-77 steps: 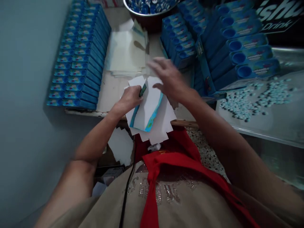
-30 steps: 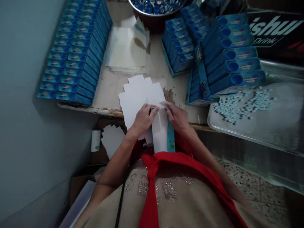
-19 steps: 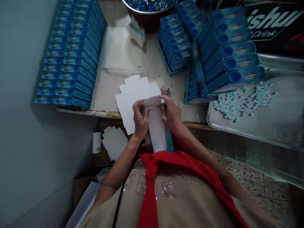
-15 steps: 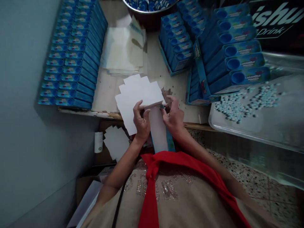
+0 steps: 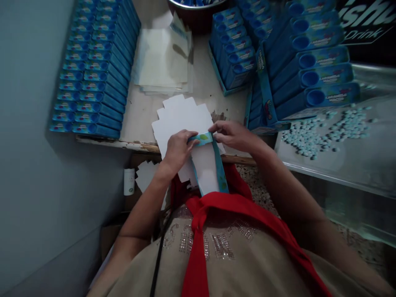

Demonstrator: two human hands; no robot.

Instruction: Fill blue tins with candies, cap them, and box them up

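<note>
A cardboard tray (image 5: 206, 169), white inside with blue printed sides, lies at my waist and points away from me. Its far end wall (image 5: 203, 139) stands folded up, showing blue print with a green leaf. My left hand (image 5: 179, 150) grips the left part of that end wall, thumb in front and fingers behind. At the far right corner, the fingertips of my right hand (image 5: 230, 134) pinch the tray where the end meets the long side. Under and beyond it are flat white cardboard blanks (image 5: 182, 113) with stepped edges, fanned over the table's edge.
Tall stacks of blue boxes (image 5: 95, 78) stand at left; filled trays of blue boxes (image 5: 312, 82) stand at right. Plastic sheets (image 5: 162, 62) lie behind the blanks. A clear bin (image 5: 340, 165) holds small pale-blue pieces. A metal bowl (image 5: 199, 7) sits at the back.
The tray's far end wall has turned from white to its blue printed face. My left hand has rolled over it, and my right forearm has swung outward and up.
</note>
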